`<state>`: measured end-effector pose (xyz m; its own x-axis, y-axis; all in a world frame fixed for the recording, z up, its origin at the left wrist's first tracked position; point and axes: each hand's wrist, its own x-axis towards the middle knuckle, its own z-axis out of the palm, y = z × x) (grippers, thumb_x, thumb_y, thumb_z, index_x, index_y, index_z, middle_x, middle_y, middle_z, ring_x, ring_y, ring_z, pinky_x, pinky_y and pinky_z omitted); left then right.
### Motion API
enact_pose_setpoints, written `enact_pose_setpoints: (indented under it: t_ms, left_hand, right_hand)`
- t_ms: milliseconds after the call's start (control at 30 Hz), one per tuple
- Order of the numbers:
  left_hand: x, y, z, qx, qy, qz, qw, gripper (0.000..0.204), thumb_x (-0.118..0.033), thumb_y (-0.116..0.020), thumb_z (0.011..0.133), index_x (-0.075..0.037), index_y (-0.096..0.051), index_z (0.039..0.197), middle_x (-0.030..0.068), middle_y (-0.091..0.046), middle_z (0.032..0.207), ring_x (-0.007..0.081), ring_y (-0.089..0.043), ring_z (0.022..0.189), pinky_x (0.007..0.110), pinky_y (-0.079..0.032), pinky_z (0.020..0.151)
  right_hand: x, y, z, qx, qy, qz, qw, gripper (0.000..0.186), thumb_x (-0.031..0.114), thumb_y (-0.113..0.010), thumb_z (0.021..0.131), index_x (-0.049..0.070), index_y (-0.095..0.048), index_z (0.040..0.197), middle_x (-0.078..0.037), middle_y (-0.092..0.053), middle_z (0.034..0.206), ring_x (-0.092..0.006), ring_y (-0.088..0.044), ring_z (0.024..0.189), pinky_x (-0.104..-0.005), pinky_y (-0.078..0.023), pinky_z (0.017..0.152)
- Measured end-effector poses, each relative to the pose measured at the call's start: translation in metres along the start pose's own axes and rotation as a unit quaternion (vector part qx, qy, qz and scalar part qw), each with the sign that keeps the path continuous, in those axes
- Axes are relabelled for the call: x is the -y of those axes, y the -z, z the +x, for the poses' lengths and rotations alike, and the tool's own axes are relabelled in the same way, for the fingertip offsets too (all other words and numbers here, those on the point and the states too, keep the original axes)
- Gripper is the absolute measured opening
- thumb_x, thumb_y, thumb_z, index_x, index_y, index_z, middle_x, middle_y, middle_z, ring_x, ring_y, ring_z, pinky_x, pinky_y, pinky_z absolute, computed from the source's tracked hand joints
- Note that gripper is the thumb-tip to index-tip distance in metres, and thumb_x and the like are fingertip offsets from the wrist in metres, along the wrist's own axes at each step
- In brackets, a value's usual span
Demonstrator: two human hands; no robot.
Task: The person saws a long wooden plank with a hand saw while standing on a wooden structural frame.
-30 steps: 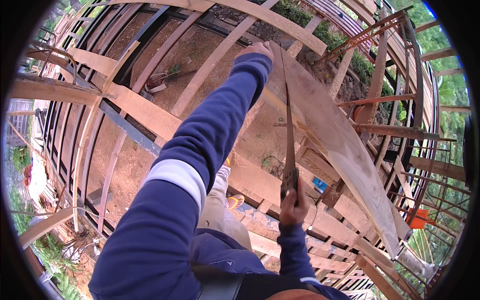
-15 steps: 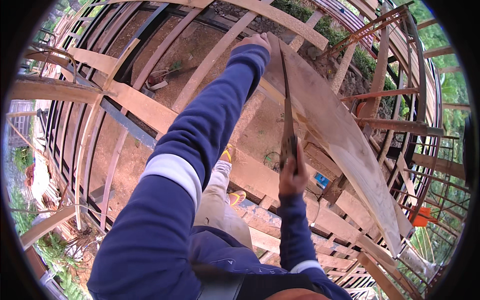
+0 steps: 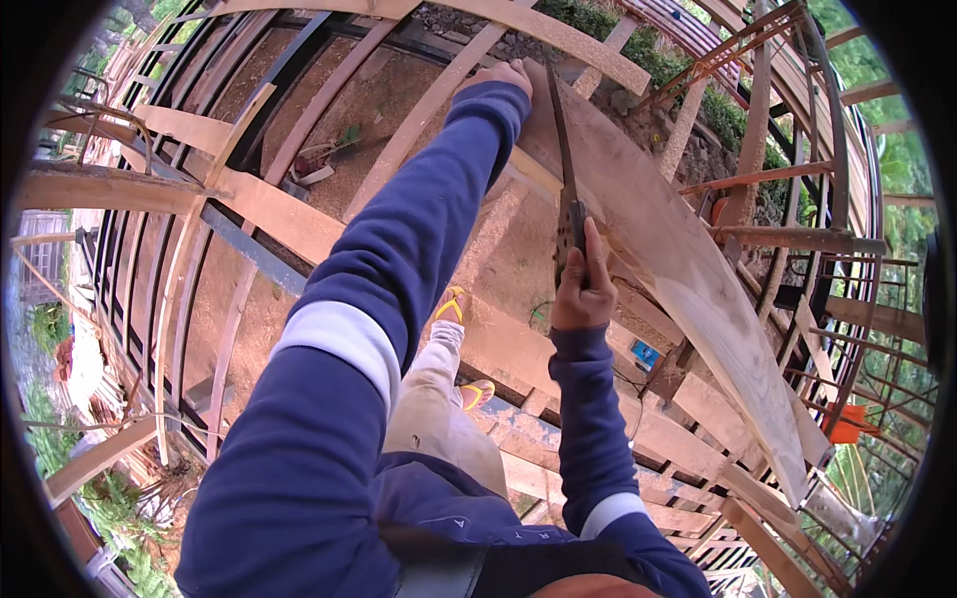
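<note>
A wide, pale wooden board [image 3: 688, 261] runs from the far middle down to the lower right. At its far end my left hand [image 3: 501, 78] is closed on the board's left edge, though the fingertips are hidden. My right hand [image 3: 586, 287] is wrapped around the dark handle of a handsaw [image 3: 564, 149], index finger stretched along it. The long, narrow blade points away from me and lies across the board near its far end, just right of my left hand.
Timber joists and beams [image 3: 284, 214] form an open frame above bare earth. My sandalled feet [image 3: 477, 395] are below. A small blue box [image 3: 644, 353] lies right of my right forearm. Rusty metal scaffolding [image 3: 797, 239] and an orange container [image 3: 849, 425] stand at the right.
My right hand has pushed the handsaw forward, away from my body, so the blade reaches farther past the board's end. My left hand stays at the same spot on the board.
</note>
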<state>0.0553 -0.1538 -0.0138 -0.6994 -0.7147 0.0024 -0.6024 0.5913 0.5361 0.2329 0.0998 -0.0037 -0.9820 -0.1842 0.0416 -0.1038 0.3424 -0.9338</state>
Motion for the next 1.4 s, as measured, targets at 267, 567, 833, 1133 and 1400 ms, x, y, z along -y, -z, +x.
enact_pose_setpoints:
  t_ms: [267,567,833,1133,1400]
  left_hand:
    - [0.014,0.013,-0.004,0.067,0.02,0.036,0.997,0.056,-0.041,-0.026,0.101,-0.008,-0.068,0.116,0.0237,-0.067,0.117,0.0404,-0.064,0.109,0.051,-0.048,0.098]
    - [0.021,0.025,-0.008,0.047,-0.004,0.0,0.999,0.059,-0.044,-0.028,0.1,-0.005,-0.072,0.107,0.0255,-0.067,0.108,0.0442,-0.064,0.103,0.05,-0.049,0.095]
    - [0.0,0.01,-0.003,0.096,0.011,0.029,0.995,0.057,-0.044,-0.026,0.101,-0.009,-0.066,0.12,0.0244,-0.066,0.117,0.0407,-0.064,0.111,0.051,-0.048,0.098]
    - [0.008,0.029,-0.004,0.083,0.028,0.034,0.996,0.055,-0.042,-0.028,0.101,-0.005,-0.068,0.111,0.0255,-0.068,0.111,0.0408,-0.066,0.105,0.05,-0.05,0.095]
    - [0.025,0.018,0.004,0.107,0.002,0.003,0.994,0.055,-0.041,-0.028,0.102,-0.004,-0.066,0.115,0.0253,-0.067,0.112,0.0402,-0.066,0.106,0.052,-0.049,0.094]
  right_hand:
    - [-0.042,0.066,-0.14,0.04,-0.046,0.082,0.995,0.046,0.004,-0.045,0.099,-0.001,-0.044,0.145,-0.013,-0.069,0.114,-0.0052,-0.05,0.063,-0.02,-0.043,0.056]
    - [0.007,0.02,-0.051,0.039,-0.015,-0.023,0.999,0.041,0.0,-0.05,0.097,0.002,-0.053,0.138,-0.021,-0.065,0.125,-0.0192,-0.063,0.115,-0.0306,-0.05,0.092]
    - [0.044,-0.003,0.028,0.014,0.003,-0.084,0.996,0.039,0.009,-0.055,0.099,0.004,-0.054,0.138,-0.022,-0.069,0.11,-0.0134,-0.066,0.088,-0.0271,-0.052,0.078]
    - [0.043,0.042,-0.072,0.003,0.068,-0.005,0.998,0.039,0.0,-0.049,0.096,-0.001,-0.055,0.135,-0.019,-0.069,0.117,-0.0204,-0.068,0.105,-0.0285,-0.051,0.09]
    - [0.055,0.0,-0.005,0.01,0.019,-0.048,0.999,0.039,0.008,-0.054,0.098,0.006,-0.056,0.137,-0.015,-0.072,0.104,-0.0129,-0.066,0.08,-0.0271,-0.051,0.071]
